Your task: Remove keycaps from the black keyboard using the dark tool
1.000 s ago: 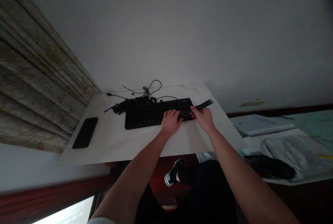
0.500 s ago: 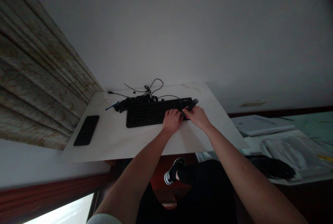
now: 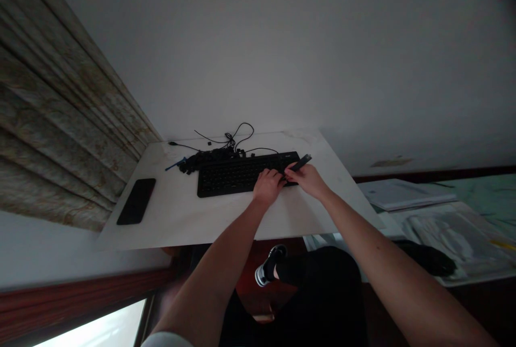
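Note:
A black keyboard [image 3: 229,178] lies on the white table [image 3: 181,218]. My left hand [image 3: 268,186] rests on the right part of the keyboard, its fingers bent over the keys; whether it pinches anything small is hidden. Close beside it, my right hand [image 3: 304,178] is closed on a dark, slim handheld tool [image 3: 301,163], which slants up to the right across the keyboard's right end. What the tool's lower end touches is too small to tell.
Behind the keyboard are a heap of small black pieces [image 3: 209,158], a looped black cable [image 3: 244,124] and a blue stick [image 3: 174,165]. A black phone [image 3: 137,201] lies at the left. Papers [image 3: 403,194] and a clear plastic bag [image 3: 451,234] are at the right.
The tool in my right hand has tilted slightly and its upper end has shifted a little to the right. My left hand has hardly moved on the keyboard.

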Demonstrator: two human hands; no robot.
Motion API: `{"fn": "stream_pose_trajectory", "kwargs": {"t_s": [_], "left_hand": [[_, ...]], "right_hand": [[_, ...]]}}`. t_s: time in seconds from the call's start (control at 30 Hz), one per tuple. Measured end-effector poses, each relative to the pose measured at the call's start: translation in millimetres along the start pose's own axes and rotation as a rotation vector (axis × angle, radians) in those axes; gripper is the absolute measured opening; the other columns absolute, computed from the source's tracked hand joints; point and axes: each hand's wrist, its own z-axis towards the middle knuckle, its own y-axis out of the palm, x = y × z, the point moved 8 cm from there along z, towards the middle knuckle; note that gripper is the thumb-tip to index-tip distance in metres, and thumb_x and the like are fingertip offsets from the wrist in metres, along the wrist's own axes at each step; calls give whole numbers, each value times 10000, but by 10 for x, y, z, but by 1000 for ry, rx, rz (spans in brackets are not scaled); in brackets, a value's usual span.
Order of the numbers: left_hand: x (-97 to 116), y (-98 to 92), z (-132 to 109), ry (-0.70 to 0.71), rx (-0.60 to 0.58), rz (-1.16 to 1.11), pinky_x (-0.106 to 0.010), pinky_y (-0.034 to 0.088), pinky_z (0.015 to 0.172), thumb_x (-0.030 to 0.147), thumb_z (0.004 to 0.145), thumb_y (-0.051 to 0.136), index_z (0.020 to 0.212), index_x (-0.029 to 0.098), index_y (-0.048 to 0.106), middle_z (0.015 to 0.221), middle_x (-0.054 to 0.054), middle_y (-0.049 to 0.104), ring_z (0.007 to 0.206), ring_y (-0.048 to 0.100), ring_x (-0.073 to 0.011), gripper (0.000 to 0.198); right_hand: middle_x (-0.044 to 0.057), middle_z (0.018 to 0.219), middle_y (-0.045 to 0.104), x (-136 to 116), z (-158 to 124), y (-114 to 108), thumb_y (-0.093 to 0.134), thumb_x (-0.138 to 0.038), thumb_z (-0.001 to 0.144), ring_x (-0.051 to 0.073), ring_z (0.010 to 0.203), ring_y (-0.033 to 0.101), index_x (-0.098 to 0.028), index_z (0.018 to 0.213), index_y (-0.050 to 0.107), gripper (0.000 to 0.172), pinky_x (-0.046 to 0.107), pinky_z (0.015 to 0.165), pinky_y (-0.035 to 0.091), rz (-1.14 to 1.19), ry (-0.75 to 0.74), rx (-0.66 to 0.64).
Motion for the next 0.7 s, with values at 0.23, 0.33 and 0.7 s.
{"fn": "stream_pose_trajectory", "kwargs": {"t_s": [0.23,0.33,0.7], "left_hand": [[-18,-8,1,-38,-5,24,-384,465,896,380,1016,497,1090,215,667,1068,-65,654,1032,539,-239,248],[-14,-5,4,-36,-11,34,-388,465,888,388,1013,501,1092,216,660,1066,-72,649,1033,539,-244,247],[116,49,-22,25,-25,175,-430,447,919,278,1034,420,1099,156,638,1075,-126,635,1087,535,-281,259]], "right_hand": [[17,652,711,-211,-66,62,747,-455,788,196,616,677,-219,774,738,237,265,598,531,-394,-194,16],[20,671,719,-231,-89,75,732,-462,806,204,632,678,-221,785,734,242,269,609,519,-439,-202,19],[9,601,683,-348,-167,148,686,-352,848,181,545,636,-211,785,729,161,254,558,454,-573,-252,23]]}}
